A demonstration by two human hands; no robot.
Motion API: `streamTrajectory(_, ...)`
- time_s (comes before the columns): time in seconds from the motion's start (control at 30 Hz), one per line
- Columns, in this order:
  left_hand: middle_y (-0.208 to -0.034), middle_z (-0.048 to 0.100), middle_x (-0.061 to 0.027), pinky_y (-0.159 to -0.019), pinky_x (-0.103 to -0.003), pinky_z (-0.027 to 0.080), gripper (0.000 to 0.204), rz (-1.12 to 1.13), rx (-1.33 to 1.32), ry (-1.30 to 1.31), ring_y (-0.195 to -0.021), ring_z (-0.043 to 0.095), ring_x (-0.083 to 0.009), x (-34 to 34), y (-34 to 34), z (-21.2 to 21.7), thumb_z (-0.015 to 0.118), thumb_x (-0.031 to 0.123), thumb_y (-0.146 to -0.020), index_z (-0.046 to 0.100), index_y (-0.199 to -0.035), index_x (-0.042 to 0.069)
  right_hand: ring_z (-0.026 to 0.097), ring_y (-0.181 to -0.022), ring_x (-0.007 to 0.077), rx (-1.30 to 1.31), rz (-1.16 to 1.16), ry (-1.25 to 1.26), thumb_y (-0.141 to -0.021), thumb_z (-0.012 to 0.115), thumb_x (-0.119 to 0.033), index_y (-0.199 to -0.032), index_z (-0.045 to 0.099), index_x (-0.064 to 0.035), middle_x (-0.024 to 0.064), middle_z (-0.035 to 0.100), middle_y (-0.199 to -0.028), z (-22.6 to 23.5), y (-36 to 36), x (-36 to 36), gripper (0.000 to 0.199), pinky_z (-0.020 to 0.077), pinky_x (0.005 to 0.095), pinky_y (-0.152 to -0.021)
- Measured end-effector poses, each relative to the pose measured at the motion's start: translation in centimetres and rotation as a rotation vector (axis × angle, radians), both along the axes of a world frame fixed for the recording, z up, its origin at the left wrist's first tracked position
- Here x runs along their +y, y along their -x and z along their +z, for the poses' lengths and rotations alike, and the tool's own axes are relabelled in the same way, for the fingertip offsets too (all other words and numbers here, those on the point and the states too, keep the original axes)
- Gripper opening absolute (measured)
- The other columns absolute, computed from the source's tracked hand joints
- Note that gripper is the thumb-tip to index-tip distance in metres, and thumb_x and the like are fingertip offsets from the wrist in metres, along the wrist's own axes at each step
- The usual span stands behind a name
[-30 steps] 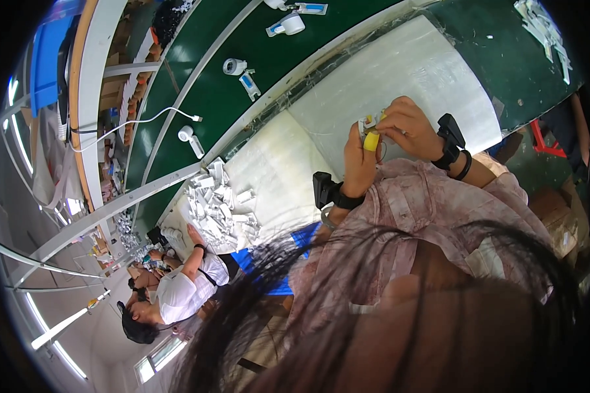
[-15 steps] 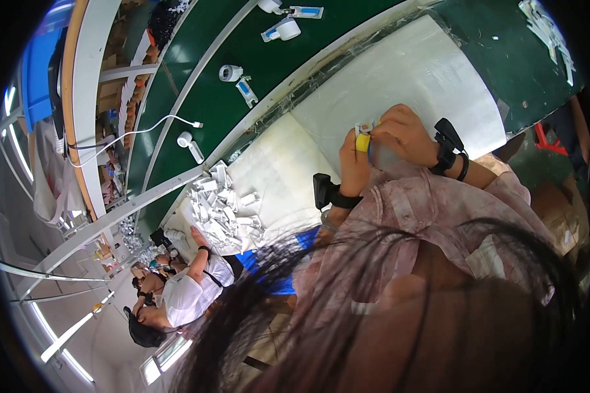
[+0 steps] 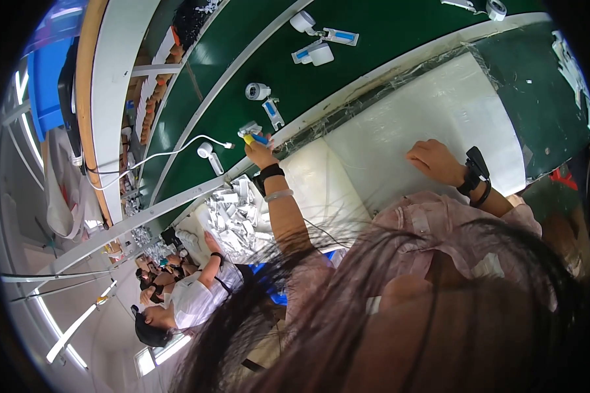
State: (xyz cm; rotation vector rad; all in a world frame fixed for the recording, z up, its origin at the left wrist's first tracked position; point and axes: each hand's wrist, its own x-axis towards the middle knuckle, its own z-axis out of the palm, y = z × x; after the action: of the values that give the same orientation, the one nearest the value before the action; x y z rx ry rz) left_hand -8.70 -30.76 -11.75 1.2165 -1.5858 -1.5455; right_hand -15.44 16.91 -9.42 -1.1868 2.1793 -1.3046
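My left hand reaches out over the edge of the green belt, fingers closed on a small white plastic part with a blue strip. A yellow wrap circles one of its fingers. Just beyond it on the belt lies a white round-headed unit with a blue-striped piece attached. My right hand is curled over the white mat, close to my body. Its fingers are bent inward, and whatever they may hold is hidden.
A pile of white plastic parts lies left of the mat. More white units rest on the green belt. A white cable hangs across a metal rail. At far left sits a co-worker in a white shirt. White strips lie at far right.
My hands were together over the mat, working on a small white part. My left hand has moved away left and forward to the belt with the part; my right hand stays over the mat.
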Motion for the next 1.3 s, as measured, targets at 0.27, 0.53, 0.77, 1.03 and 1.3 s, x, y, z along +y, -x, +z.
streamTrajectory(0.27,-0.109,0.058,-0.0193,-0.088,-0.049,0.043,0.061,-0.211,-1.09,0.825,-0.102,0.054,-0.0404,-1.7,2.8,-4.3,0.074,0.042,-0.07,0.056,-0.113,0.004,0.058,-0.077,0.029,-0.022,0.071,-0.017,-0.084,0.061,-0.013,-0.086,0.061,-0.0089,0.0069,0.061,-0.081,-2.8,1.0,-3.2,0.005,0.0446,0.0402,-0.069)
streamTrajectory(0.53,-0.088,0.066,-0.0157,-0.073,-0.048,0.05,0.04,-0.422,-1.013,0.718,-0.082,0.063,-0.0373,-5.4,3.6,-4.1,0.071,0.032,-0.065,0.065,-0.096,0.008,0.058,-0.076,0.0292,-0.002,0.092,0.011,-0.083,0.061,-0.012,-0.084,0.06,-0.0096,0.006,0.06,-0.08,-3.1,1.5,-4.5,0.003,0.0437,0.0411,-0.067)
streamTrajectory(0.77,-0.082,0.061,-0.0067,-0.055,-0.026,0.054,0.031,-0.688,-0.543,-0.086,-0.065,0.061,-0.0137,2.5,3.6,2.5,0.059,0.006,-0.08,0.063,-0.109,-0.003,0.059,-0.078,0.0289,0.04,0.127,-0.035,-0.082,0.06,-0.011,-0.089,0.058,-0.01,0.0066,0.06,-0.084,-2.4,1.6,-3.5,0.007,0.0449,0.0419,-0.069)
streamTrajectory(1.03,-0.09,0.059,-0.0066,-0.064,-0.028,0.055,0.028,-1.553,-0.544,-0.567,-0.074,0.059,-0.0133,14.4,-0.4,7.6,0.061,0.001,-0.083,0.061,-0.111,-0.001,0.054,-0.103,0.0301,0.212,-0.046,0.125,-0.077,0.063,-0.006,-0.114,0.058,-0.0112,0.0107,0.058,-0.108,0.6,0.8,-4.3,0.038,0.0419,0.0417,-0.09)
streamTrajectory(1.3,-0.105,0.056,-0.0054,-0.08,-0.034,0.052,0.047,-1.528,-0.35,-0.555,-0.094,0.059,-0.018,20.6,-3.8,4.6,0.061,0.004,-0.084,0.044,-0.128,0.005,0.063,-0.07,0.0268,0.249,0.411,-0.097,-0.086,0.056,-0.024,-0.085,0.058,-0.0124,0.0066,0.063,-0.071,-2.8,-2.5,-3.8,0.012,0.0433,0.0419,-0.088)
